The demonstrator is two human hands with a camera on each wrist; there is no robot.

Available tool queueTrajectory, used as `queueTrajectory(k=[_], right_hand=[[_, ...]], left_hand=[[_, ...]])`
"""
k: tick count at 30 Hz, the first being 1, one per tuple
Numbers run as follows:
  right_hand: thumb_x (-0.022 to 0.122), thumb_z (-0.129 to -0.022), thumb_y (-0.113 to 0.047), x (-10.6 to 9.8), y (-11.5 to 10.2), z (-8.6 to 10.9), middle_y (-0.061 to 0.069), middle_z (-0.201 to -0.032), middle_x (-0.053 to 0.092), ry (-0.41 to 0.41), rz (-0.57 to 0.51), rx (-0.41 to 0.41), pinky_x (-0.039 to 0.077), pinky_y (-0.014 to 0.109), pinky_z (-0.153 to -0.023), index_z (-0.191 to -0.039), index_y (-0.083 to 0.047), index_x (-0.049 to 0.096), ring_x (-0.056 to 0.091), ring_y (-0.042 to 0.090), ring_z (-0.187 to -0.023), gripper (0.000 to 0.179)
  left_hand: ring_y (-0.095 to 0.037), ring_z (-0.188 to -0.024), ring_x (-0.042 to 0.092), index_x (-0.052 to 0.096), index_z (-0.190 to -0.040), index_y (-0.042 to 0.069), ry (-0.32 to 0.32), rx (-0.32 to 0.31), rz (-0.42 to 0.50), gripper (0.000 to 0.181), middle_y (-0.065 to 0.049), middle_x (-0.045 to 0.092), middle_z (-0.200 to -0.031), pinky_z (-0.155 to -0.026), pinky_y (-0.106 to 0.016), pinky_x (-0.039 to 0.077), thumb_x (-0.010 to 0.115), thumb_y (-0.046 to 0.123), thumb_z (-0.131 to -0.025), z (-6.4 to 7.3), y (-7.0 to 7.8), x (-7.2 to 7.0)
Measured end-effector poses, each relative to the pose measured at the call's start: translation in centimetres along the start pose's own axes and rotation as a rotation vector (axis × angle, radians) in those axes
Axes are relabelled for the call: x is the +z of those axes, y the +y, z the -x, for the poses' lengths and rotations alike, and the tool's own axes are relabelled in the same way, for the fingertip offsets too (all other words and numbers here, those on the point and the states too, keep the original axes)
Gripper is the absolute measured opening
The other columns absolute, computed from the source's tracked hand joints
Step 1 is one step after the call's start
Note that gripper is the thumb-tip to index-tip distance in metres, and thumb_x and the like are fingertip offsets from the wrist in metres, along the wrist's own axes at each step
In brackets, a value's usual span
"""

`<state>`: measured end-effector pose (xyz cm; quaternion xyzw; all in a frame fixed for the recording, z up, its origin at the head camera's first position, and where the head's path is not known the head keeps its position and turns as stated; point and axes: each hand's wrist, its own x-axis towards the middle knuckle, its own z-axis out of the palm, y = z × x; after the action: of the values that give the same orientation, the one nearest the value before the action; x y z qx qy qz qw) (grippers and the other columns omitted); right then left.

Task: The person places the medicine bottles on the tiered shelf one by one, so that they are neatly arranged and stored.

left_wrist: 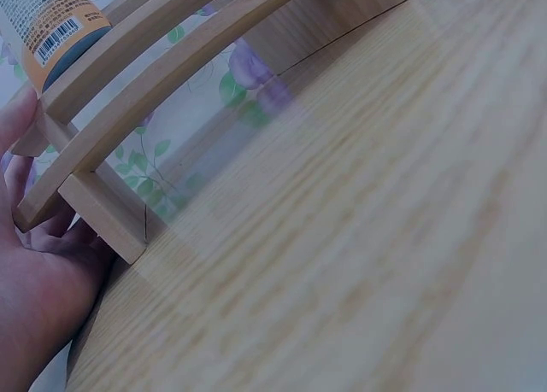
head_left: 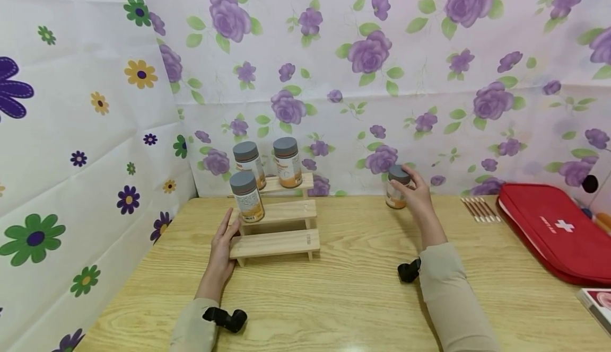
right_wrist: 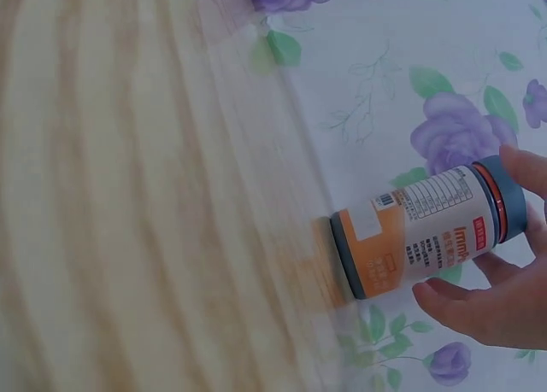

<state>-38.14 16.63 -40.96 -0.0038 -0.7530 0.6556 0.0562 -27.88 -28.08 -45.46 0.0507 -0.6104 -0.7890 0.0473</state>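
My right hand (head_left: 416, 195) grips a supplement bottle (head_left: 395, 199) with a grey-blue lid and a white and orange label, near the back edge of the table. In the right wrist view the fingers are about the lid end of this bottle (right_wrist: 419, 230); whether its base touches the table I cannot tell. At the left, my left hand (head_left: 223, 251) holds the left end of a three-step wooden rack (head_left: 277, 243). A similar bottle (head_left: 247, 198) stands on the middle step, close to that hand. Two more bottles, a left one (head_left: 255, 167) and a right one (head_left: 288, 164), stand on the top step.
Several cotton swabs (head_left: 480, 210) lie in a row at the right. Beside them is a red first aid case (head_left: 553, 230), with a white and red box (head_left: 596, 304) nearer the front. Floral cloth (head_left: 334, 124) hangs behind the wooden table (head_left: 334, 304).
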Motion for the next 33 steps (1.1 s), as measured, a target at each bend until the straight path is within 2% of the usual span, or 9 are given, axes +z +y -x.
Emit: queueTrajectory(k=[3, 10, 19, 33], right_hand=[[0.06, -0.098, -0.029, 0.09, 0.02, 0.05, 0.007, -0.166, 0.009, 0.019, -0.004, -0.001, 0.029, 0.052, -0.118, -0.156, -0.022, 0.026, 0.021, 0.041, -0.148, 0.068], [0.061, -0.098, -0.024, 0.26, 0.27, 0.16, 0.007, -0.165, 0.015, 0.067, -0.027, -0.004, 0.032, 0.05, -0.117, -0.153, -0.021, 0.032, 0.027, 0.04, -0.145, 0.063], [0.063, -0.095, -0.011, 0.37, 0.16, -0.06, 0.01, -0.16, 0.029, 0.148, -0.071, -0.014, 0.03, 0.042, -0.118, -0.149, -0.012, 0.037, 0.034, 0.032, -0.141, 0.06], [0.064, -0.095, -0.015, -0.34, 0.24, 0.04, 0.008, -0.16, 0.03, 0.172, -0.051, 0.016, 0.037, 0.045, -0.113, -0.148, -0.015, 0.04, 0.037, 0.035, -0.139, 0.058]], left_hand=[[-0.029, -0.151, 0.014, 0.017, -0.157, 0.033, 0.003, 0.003, -0.006, 0.064, -0.004, 0.006, -0.166, -0.123, -0.048, 0.018, 0.05, 0.035, -0.102, -0.01, 0.0, -0.04], [-0.03, -0.151, 0.015, 0.018, -0.157, 0.034, 0.006, 0.007, -0.01, 0.062, -0.006, 0.007, -0.166, -0.123, -0.049, 0.018, 0.049, 0.035, -0.103, 0.03, -0.08, -0.02], [-0.029, -0.151, 0.014, 0.017, -0.157, 0.031, 0.001, 0.006, -0.003, 0.064, -0.005, 0.005, -0.166, -0.123, -0.048, 0.017, 0.049, 0.034, -0.103, -0.05, -0.02, 0.02], [-0.028, -0.152, 0.013, 0.017, -0.157, 0.035, 0.0, -0.001, -0.008, 0.064, -0.003, 0.004, -0.166, -0.123, -0.048, 0.016, 0.05, 0.035, -0.102, 0.08, 0.08, 0.03]])
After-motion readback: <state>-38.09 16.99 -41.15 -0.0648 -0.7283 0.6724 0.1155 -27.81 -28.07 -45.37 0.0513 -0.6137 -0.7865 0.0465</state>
